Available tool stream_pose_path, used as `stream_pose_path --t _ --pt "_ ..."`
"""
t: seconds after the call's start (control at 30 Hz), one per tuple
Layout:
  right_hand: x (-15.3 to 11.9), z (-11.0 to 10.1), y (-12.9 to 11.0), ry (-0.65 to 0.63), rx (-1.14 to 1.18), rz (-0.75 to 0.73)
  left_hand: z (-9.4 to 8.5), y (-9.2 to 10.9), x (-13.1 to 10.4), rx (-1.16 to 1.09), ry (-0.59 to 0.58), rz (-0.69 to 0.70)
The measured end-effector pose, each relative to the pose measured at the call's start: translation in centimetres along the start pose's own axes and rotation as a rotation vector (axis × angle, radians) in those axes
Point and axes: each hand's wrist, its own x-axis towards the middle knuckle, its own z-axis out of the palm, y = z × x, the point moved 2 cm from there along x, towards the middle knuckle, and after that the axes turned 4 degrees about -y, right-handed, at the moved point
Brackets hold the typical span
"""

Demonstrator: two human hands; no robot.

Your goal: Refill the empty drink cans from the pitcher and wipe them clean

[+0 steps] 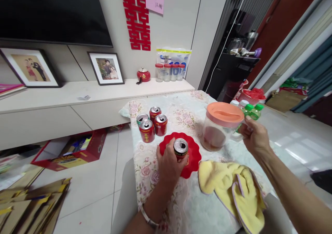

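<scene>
On the flowered tablecloth: a red scalloped plate, with an opened can upright over it; whether its base touches, I cannot tell.
Left hand: wrapped around that can, fingers curled about its side.
Right hand: grasping the handle side of the lidded pitcher, which has brown liquid low inside.
Other cans: three red cans and a green can, clustered beyond the plate's left side.
Yellow cloth: crumpled, nearer the person than the pitcher.
Green-capped bottles: behind the right hand.
</scene>
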Motion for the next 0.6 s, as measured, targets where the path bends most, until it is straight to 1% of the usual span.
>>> stream_pose_path --t 0.17,0.27,0.37,0.5,0.6 --pt "-0.6 0.1 3.4 0.088 0.072 -0.007 0.1 -0.1 0.0 0.004 0.007 -0.012" --pt "-0.8 -0.1 4.3 0.099 0.075 0.001 0.2 -0.2 -0.1 -0.005 -0.003 -0.006" --pt "-1.1 -0.6 4.6 0.084 0.032 0.010 0.3 -0.5 -0.1 -0.004 -0.014 -0.009" --pt "-2.1 -2.4 4.7 0.037 -0.127 0.049 0.5 -1.4 -0.2 0.021 -0.055 0.024" --pt "-4.1 -4.8 3.9 0.071 -0.305 0.085 0.6 -1.7 -0.3 0.019 -0.088 0.030"
